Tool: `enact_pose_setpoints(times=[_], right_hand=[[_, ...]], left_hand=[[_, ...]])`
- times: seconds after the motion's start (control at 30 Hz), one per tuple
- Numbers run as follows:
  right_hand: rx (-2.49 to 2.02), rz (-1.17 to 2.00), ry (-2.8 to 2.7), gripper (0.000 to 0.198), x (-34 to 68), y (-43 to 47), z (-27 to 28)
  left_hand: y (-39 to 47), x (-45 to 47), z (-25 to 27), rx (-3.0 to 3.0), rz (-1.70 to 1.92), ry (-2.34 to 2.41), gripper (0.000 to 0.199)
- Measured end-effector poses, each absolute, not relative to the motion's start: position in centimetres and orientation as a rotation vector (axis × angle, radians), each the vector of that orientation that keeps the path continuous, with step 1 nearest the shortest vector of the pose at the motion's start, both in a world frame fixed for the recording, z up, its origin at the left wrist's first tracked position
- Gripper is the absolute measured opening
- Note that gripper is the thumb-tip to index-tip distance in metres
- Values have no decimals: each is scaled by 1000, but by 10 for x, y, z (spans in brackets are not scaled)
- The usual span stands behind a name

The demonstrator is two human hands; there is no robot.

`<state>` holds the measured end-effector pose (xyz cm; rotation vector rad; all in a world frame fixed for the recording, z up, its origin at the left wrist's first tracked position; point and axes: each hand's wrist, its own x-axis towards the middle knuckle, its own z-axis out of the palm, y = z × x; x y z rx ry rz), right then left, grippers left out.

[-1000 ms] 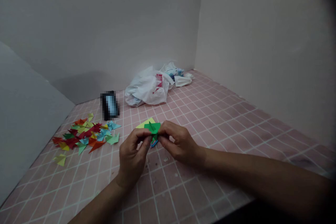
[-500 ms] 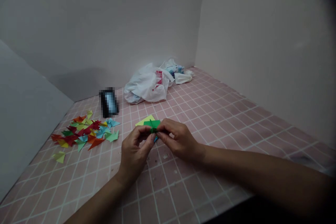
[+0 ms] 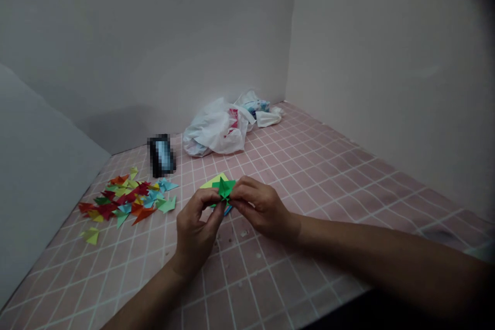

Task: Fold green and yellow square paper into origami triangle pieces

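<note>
Between my two hands is a small folded green origami paper (image 3: 224,189), with one pointed flap standing up. My left hand (image 3: 198,219) pinches its left side between thumb and forefinger. On the other side, my right hand (image 3: 263,207) grips the right edge with thumb and fingertips. Behind and below it lie flat paper sheets; a yellow sheet (image 3: 211,181) shows at the back and a bit of blue paper (image 3: 228,210) shows beneath. My fingers hide part of the folded piece.
To the left lies a pile of colourful folded paper pieces (image 3: 127,198), with a lone yellow folded piece (image 3: 92,236) nearer me. A blurred-out dark device (image 3: 162,155) stands behind the pile. White plastic bags (image 3: 216,129) rest against the back wall on the pink checked tabletop (image 3: 301,165).
The green paper has opened out somewhat, and its pointed flap now faces me more broadly. Both hands stay almost in place around it. The whole view has shifted slightly.
</note>
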<state>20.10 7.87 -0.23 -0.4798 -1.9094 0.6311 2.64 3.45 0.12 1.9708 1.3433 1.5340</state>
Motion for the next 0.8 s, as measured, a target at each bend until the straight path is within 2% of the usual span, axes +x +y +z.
enact_pose_setpoints(times=[0.13,0.37,0.8], right_hand=[[-433,567,-1921,11,202,77,-1],[-452,570,-1877,13,202,74,1],[-339,500,-1852,15,199,76,-2]], left_hand=[[33,24,0,2068,1539,1355,25],[33,24,7,2234,1533,1345,19],[37,21,11,2507,1542,1173,21]])
